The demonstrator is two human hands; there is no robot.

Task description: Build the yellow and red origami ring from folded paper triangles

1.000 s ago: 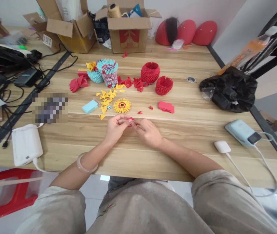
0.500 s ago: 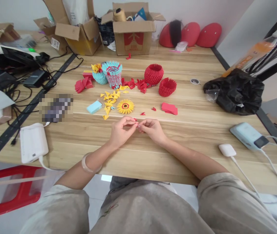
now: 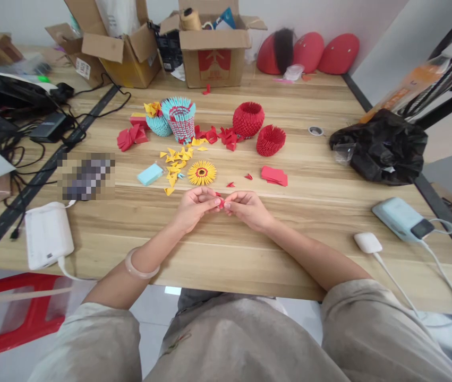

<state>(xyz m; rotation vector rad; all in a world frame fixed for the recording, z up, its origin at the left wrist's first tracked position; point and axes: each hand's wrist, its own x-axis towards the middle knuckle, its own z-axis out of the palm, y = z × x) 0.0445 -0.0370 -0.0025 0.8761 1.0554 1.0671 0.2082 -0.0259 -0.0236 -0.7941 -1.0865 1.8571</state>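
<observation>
Red, small folded-paper piece sits between both hands, back from the wooden tabletop's front edge; the left hand pinches it; the right hand closes thumb and fingers at its side; its folding seems unfinished.

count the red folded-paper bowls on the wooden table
2. The larger red folded-paper bowl stands right of the tall blue-and-red paper vase; the smaller red bowl sits nearer the viewer, further right.
</observation>
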